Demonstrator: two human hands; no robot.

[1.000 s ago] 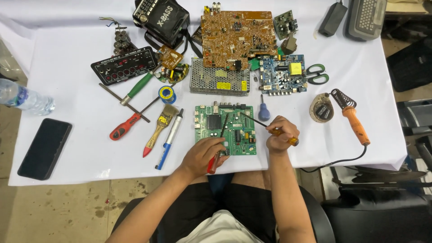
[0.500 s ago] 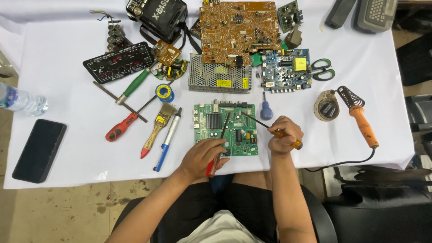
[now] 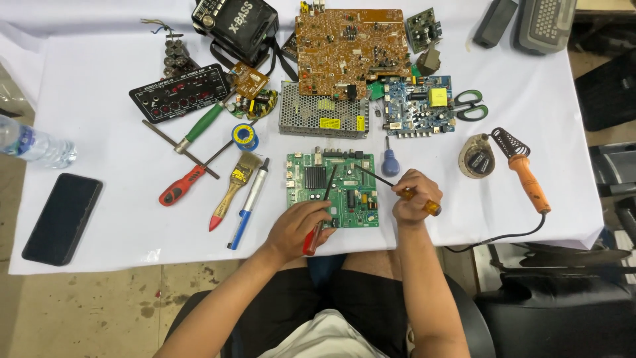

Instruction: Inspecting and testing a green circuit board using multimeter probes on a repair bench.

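A green circuit board (image 3: pixel 334 179) lies on the white table (image 3: pixel 99 199) right in front of me. My left hand (image 3: pixel 298 225) grips a red-handled screwdriver (image 3: pixel 311 240) whose dark shaft points up onto the board near a black heat sink. My right hand (image 3: pixel 412 199) holds an orange-handled screwdriver (image 3: pixel 430 207); its thin shaft slants up-left, its tip over the board's upper right part.
A soldering iron (image 3: pixel 527 179) and a round tin (image 3: pixel 477 159) lie right of me. A brush (image 3: pixel 232 189), a blue pen-like tool (image 3: pixel 248 202), other screwdrivers (image 3: pixel 179 189), a solder spool (image 3: pixel 244 136), several boards (image 3: pixel 351 43), scissors (image 3: pixel 470 106), a phone (image 3: pixel 63 217) and a bottle (image 3: pixel 36 146) lie around.
Both hands stay on the green board with their screwdrivers, shifting only slightly. The view has moved a little.
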